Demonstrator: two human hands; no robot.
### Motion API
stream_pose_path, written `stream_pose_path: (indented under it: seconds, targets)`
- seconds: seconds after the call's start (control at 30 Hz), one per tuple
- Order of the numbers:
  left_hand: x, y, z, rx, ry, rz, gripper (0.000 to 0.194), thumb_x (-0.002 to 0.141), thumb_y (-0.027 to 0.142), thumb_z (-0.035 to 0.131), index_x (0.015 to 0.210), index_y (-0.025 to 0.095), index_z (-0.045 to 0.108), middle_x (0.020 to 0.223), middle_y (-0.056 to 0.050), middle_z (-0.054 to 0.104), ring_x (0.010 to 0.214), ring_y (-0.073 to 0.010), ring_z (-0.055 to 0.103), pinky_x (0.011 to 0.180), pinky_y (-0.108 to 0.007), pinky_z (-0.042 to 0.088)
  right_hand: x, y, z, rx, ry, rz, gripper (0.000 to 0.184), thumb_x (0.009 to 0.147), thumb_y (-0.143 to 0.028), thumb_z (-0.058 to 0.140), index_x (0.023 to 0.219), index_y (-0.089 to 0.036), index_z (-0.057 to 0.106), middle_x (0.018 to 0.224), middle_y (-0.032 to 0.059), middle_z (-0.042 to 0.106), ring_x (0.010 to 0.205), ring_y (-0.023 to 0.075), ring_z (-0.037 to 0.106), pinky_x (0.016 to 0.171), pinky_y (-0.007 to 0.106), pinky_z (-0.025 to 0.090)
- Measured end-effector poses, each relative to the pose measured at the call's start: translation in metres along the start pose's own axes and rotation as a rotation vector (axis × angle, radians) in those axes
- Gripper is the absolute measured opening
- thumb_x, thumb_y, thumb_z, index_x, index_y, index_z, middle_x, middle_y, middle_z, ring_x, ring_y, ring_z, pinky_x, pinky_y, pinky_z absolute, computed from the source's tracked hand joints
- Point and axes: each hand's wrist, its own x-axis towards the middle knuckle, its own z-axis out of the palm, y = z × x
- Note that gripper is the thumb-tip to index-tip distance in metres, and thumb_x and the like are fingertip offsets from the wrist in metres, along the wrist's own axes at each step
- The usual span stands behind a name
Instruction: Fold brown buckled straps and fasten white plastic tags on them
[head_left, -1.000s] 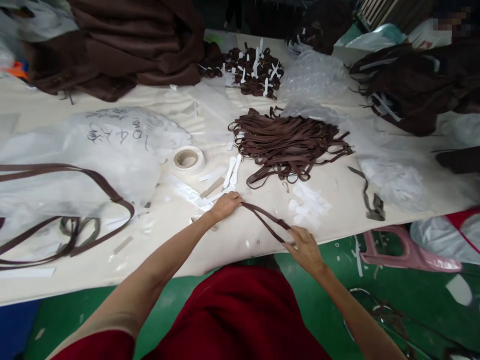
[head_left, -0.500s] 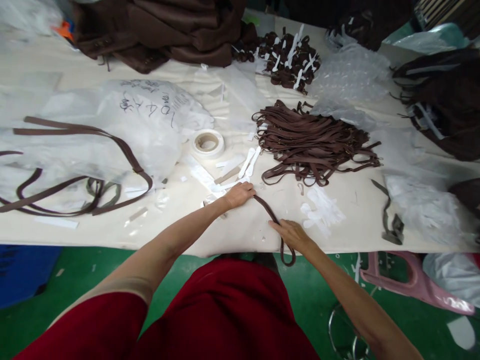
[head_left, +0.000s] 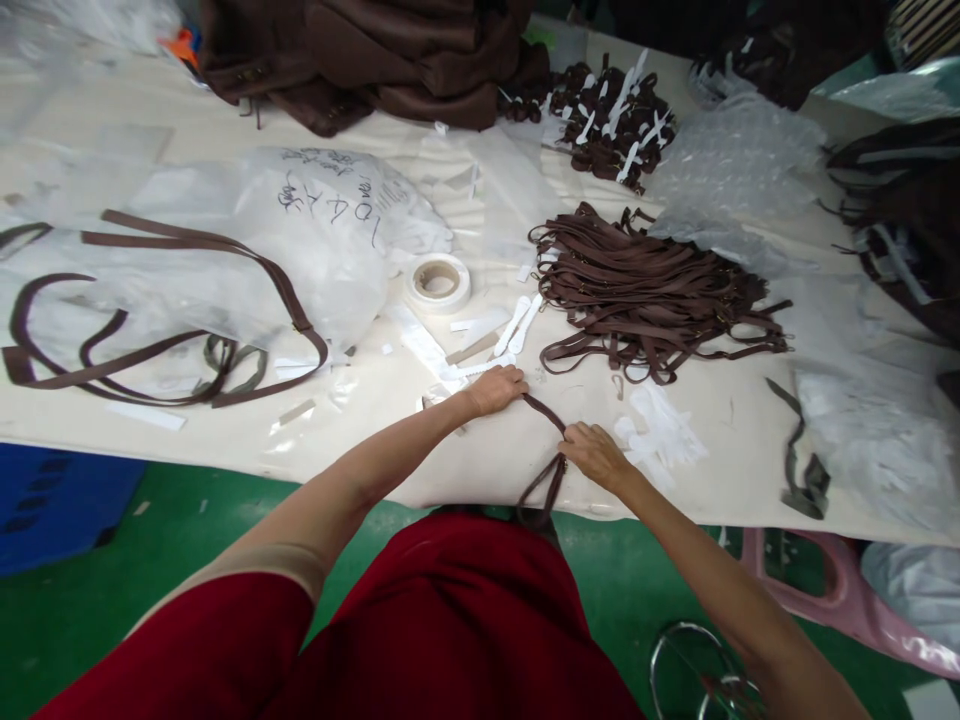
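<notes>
While in hands [head_left: 596, 455], strap loop [head_left: 556, 483] farther left

One held strap [head_left: 545, 411], one white roll [head_left: 439, 303], piled straps [head_left: 652, 285] (past counting)

Place: workshop, apparently for strap goods handled in quantity. Evidence, positions taken from the strap pile: a heaped pile of long, flat brown straps [head_left: 645, 285] with small metal fittings, on a long cream-covered surface [head_left: 724, 440]. Behind it: bunched dark-brown strap lots with white tabs [head_left: 600, 120] and clear bubble wrap [head_left: 735, 150]. Behind and farther left: folded brown sheet material [head_left: 375, 65], leather or cloth, cannot tell. Left of it: white ring-shaped roll with brown core [head_left: 460, 293]; beyond that, translucent plastic bag with black handwriting [head_left: 330, 255]. Nearer than the pile, below surface level: smooth green floor [head_left: 615, 575], scattered scraps.
</notes>
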Motion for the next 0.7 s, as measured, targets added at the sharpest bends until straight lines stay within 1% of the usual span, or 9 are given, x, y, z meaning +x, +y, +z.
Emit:
stream_pose_path:
  seconds: [0.07, 0.13, 0.23, 0.3, 0.4, 0.47, 0.57, 0.63, 0.7]
  targets:
    - [-0.003, 0.004, 0.002, -0.001, -0.002, -0.006, 0.021, 0.096, 0.026, 0.05, 0.095, 0.019, 0.07, 0.097, -0.009, 0.063, 0.098, -0.0241, 0.055, 0.085, -0.035, 0.042, 0.001, 0.0, 0.003, 0.005, 0.026, 0.076, 0.016, 0.096, -0.021, 0.054, 0.091, -0.019, 0.069, 0.098, 0.0102, 0.061, 0.092, 0.0226, 0.05, 0.073, 0.032, 0.037]
    - [-0.007, 0.008, 0.003, -0.001, -0.006, -0.004, 0.021, 0.096, 0.026, 0.05, 0.096, 0.02, 0.069, 0.097, -0.009, 0.063, 0.097, -0.024, 0.055, 0.084, -0.035, 0.043, 0.001, -0.002, 0.005, 0.023, 0.061, 0.155, 0.014, 0.095, -0.024, 0.056, 0.094, -0.019, 0.069, 0.108, 0.0124, 0.061, 0.098, 0.0253, 0.049, 0.076, 0.035, 0.039]
    - [-0.012, 0.014, 0.005, -0.003, -0.014, 0.006, 0.021, 0.096, 0.024, 0.048, 0.098, 0.02, 0.069, 0.097, -0.009, 0.063, 0.095, -0.0233, 0.056, 0.083, -0.034, 0.043, 0.002, -0.008, 0.007, 0.087, 0.133, 0.247, 0.012, 0.093, -0.023, 0.058, 0.096, -0.019, 0.069, 0.132, 0.0143, 0.055, 0.118, 0.0307, 0.044, 0.087, 0.041, 0.042]
    - [-0.013, 0.017, 0.006, -0.005, -0.022, 0.013, 0.022, 0.097, 0.024, 0.048, 0.099, 0.021, 0.069, 0.095, -0.008, 0.063, 0.094, -0.0228, 0.056, 0.082, -0.034, 0.044, 0.005, -0.011, 0.01, 0.141, 0.168, 0.267, 0.013, 0.092, -0.018, 0.056, 0.096, -0.017, 0.068, 0.139, 0.0151, 0.052, 0.125, 0.0318, 0.041, 0.094, 0.044, 0.043]
    - [-0.013, 0.019, 0.005, -0.007, -0.034, 0.02, 0.021, 0.096, 0.022, 0.049, 0.098, 0.022, 0.07, 0.093, -0.007, 0.062, 0.092, -0.0224, 0.056, 0.081, -0.033, 0.044, 0.01, -0.014, 0.016, 0.2, 0.187, 0.255, 0.019, 0.093, -0.012, 0.049, 0.097, -0.014, 0.067, 0.13, 0.0167, 0.058, 0.119, 0.0291, 0.047, 0.097, 0.044, 0.045]
    - [-0.012, 0.02, 0.003, -0.002, -0.039, 0.017, 0.021, 0.094, 0.021, 0.049, 0.096, 0.022, 0.07, 0.092, -0.008, 0.062, 0.091, -0.0228, 0.056, 0.079, -0.034, 0.044, 0.013, -0.014, 0.019, 0.219, 0.199, 0.252, 0.023, 0.093, -0.009, 0.045, 0.097, -0.014, 0.067, 0.122, 0.0159, 0.061, 0.113, 0.0267, 0.051, 0.099, 0.042, 0.046]
    - [-0.015, 0.027, 0.0, 0.024, -0.031, -0.002, 0.026, 0.096, 0.02, 0.044, 0.097, 0.02, 0.07, 0.095, -0.01, 0.063, 0.093, -0.025, 0.056, 0.081, -0.038, 0.044, 0.015, -0.015, 0.022, 0.237, 0.219, 0.253, 0.026, 0.094, -0.007, 0.042, 0.094, -0.014, 0.067, 0.115, 0.0145, 0.063, 0.106, 0.0254, 0.053, 0.101, 0.04, 0.046]
    - [-0.021, 0.035, 0.001, 0.046, -0.014, -0.018, 0.03, 0.098, 0.027, 0.041, 0.109, 0.018, 0.068, 0.103, -0.013, 0.063, 0.099, -0.028, 0.056, 0.088, -0.043, 0.043, 0.016, -0.015, 0.023, 0.248, 0.231, 0.256, 0.026, 0.094, -0.007, 0.042, 0.094, -0.014, 0.067, 0.112, 0.0144, 0.063, 0.104, 0.0257, 0.053, 0.1, 0.041, 0.047]
    - [-0.029, 0.045, 0.007, 0.06, 0.008, -0.016, 0.044, 0.098, 0.043, 0.044, 0.127, 0.014, 0.06, 0.115, -0.017, 0.062, 0.108, -0.0317, 0.054, 0.098, -0.051, 0.038, 0.016, -0.016, 0.023, 0.259, 0.243, 0.264, 0.026, 0.093, -0.006, 0.042, 0.093, -0.013, 0.067, 0.11, 0.0145, 0.063, 0.104, 0.0259, 0.053, 0.1, 0.041, 0.047]
